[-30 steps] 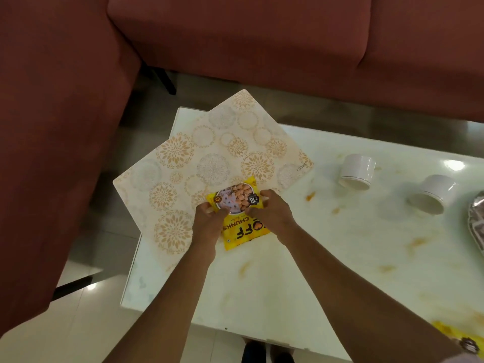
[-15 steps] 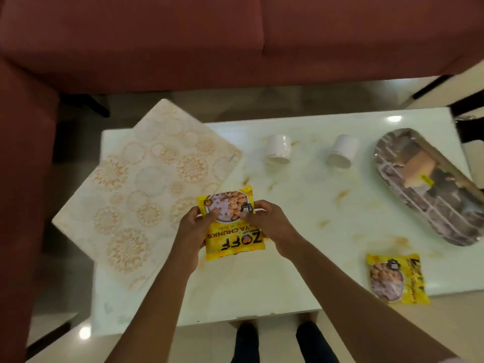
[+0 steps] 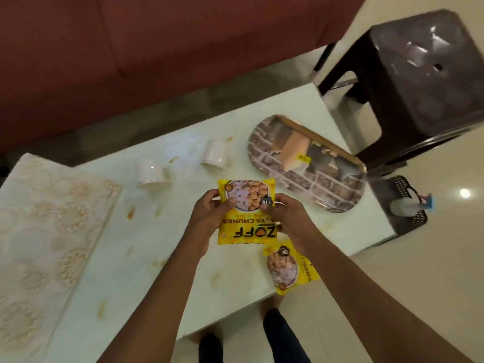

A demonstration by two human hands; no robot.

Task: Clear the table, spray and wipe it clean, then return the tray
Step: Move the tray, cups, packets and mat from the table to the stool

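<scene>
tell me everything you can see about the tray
The tray is a long oval with a thin gold-coloured rim and a glossy, reflective surface printed like grey-brown brickwork. It lies flat at the table's far right end, beside the dark stool. A pale orange block with a yellow label rests on it. Neither hand touches it; the held packet is just left of it.

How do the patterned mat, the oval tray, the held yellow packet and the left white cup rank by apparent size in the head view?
1. Patterned mat
2. Oval tray
3. Held yellow packet, though it is nearer the camera
4. Left white cup
</scene>
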